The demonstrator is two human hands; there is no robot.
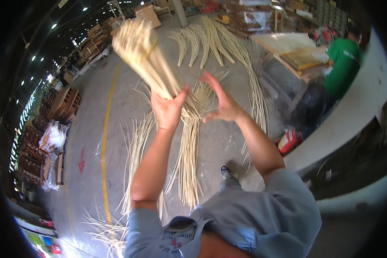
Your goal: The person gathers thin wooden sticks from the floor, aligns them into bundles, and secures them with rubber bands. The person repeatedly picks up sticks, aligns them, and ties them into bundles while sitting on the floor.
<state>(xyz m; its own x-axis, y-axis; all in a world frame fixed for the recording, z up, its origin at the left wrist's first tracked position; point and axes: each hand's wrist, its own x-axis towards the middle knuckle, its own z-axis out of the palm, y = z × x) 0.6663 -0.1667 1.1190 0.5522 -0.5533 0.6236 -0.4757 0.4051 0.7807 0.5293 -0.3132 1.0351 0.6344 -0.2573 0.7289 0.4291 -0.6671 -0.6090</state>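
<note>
Currently I am gripping the bundle of cane strips (146, 51) aloft in my closed left hand (167, 109); my right hand (221, 103) is hovering open, empty. Strips are risking slipping down to the floor (116, 107).

The person wears a grey-blue work shirt (262, 210) with short sleeves, filling the lower middle and lower right of the frame. The sleeves end above the elbows, leaving both forearms bare. Red stitched lettering sits on the chest near the bottom edge, beside an open collar with a lighter blue lining. No gloves, watch or rings show on the left hand (168, 111) or the right hand (224, 105). A dark shoe (225, 172) with a pale sole peeks out at lower centre.
</note>
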